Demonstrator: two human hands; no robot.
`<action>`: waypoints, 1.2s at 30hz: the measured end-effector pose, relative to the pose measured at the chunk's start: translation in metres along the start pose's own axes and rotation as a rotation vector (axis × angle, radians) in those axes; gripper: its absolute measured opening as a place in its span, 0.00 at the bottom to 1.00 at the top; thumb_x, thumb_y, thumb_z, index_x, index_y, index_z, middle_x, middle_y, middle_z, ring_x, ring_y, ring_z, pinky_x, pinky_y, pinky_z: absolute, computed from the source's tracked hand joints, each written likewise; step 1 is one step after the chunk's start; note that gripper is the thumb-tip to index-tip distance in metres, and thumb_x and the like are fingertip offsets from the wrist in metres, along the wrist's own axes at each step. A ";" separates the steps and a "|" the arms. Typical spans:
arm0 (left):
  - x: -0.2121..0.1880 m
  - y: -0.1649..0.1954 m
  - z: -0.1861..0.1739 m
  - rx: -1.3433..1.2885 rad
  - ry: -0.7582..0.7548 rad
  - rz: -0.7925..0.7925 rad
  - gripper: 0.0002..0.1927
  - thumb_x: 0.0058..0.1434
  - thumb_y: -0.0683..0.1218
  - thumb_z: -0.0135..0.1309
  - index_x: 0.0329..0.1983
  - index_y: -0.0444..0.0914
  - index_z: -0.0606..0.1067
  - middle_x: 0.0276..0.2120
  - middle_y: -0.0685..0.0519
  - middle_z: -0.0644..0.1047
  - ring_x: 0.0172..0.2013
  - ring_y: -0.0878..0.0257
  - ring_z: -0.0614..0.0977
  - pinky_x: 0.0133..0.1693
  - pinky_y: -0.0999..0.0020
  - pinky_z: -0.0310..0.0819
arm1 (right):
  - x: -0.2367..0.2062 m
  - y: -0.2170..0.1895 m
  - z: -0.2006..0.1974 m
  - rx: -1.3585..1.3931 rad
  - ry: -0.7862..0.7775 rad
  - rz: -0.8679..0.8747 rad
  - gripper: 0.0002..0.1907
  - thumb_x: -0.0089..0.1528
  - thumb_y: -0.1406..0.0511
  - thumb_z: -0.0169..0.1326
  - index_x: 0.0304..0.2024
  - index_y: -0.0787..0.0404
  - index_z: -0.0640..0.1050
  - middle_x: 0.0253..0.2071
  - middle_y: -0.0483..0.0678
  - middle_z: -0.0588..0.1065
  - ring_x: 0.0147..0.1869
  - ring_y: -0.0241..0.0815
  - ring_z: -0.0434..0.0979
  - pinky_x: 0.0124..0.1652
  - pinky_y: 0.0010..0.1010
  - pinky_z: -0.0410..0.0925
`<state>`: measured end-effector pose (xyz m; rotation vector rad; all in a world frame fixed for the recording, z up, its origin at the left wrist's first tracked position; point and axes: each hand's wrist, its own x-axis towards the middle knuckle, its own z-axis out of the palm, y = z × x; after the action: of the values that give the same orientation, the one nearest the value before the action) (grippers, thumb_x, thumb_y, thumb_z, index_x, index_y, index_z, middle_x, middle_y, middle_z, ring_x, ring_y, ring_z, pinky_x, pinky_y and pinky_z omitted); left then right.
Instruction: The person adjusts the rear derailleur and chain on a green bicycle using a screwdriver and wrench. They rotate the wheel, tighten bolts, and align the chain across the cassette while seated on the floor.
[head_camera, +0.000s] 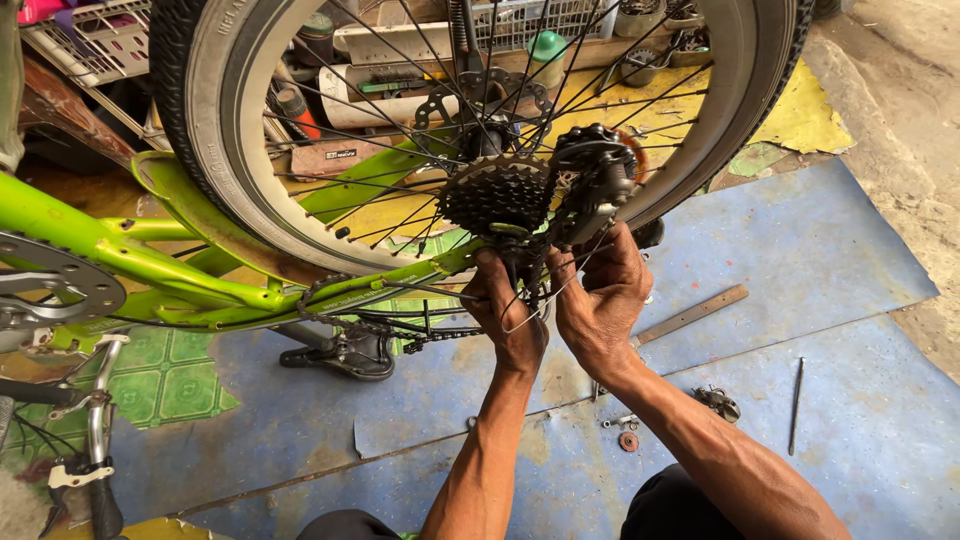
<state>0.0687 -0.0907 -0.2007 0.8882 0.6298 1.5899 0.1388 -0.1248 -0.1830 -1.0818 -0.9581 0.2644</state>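
Both hands work at the rear derailleur of an upturned green bicycle

Head view: left hand (510, 310) pinches a thin cable (530, 322) under the sprocket cluster (497, 192); right hand (600, 295) grips the black derailleur (595, 185). Open blue mat (830, 250) lies to the right, holding a flat metal bar (692, 314), a thin rod (796, 405) and loose washers (627, 438); the rear wheel (215, 150) and frame (150, 262) crowd the left

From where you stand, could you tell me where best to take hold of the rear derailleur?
Probably by the black body of the rear derailleur, coming from below and the right, as the right hand does; cassette, spokes and chain crowd its other sides.
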 end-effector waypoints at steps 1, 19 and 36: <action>0.000 0.000 0.000 0.000 -0.001 -0.008 0.28 0.74 0.59 0.45 0.40 0.29 0.79 0.34 0.51 0.82 0.33 0.66 0.79 0.37 0.68 0.71 | 0.000 0.001 0.000 0.021 0.003 0.005 0.09 0.68 0.71 0.60 0.48 0.67 0.73 0.38 0.41 0.74 0.42 0.27 0.72 0.44 0.21 0.69; 0.000 -0.018 -0.002 0.105 0.120 0.001 0.28 0.73 0.60 0.46 0.33 0.31 0.78 0.25 0.55 0.77 0.25 0.68 0.73 0.28 0.69 0.64 | 0.008 -0.002 -0.013 0.025 -0.106 0.035 0.11 0.67 0.72 0.59 0.50 0.66 0.74 0.41 0.41 0.75 0.44 0.28 0.73 0.45 0.21 0.71; -0.001 -0.010 -0.011 -0.036 -0.081 -0.029 0.29 0.76 0.61 0.46 0.39 0.30 0.79 0.31 0.54 0.79 0.32 0.68 0.76 0.36 0.71 0.67 | -0.009 0.002 0.011 0.166 0.032 0.096 0.15 0.67 0.67 0.61 0.54 0.66 0.74 0.44 0.42 0.78 0.47 0.27 0.74 0.49 0.21 0.70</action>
<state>0.0655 -0.0892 -0.2147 0.9081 0.5525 1.5271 0.1251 -0.1222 -0.1879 -0.9781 -0.8416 0.3970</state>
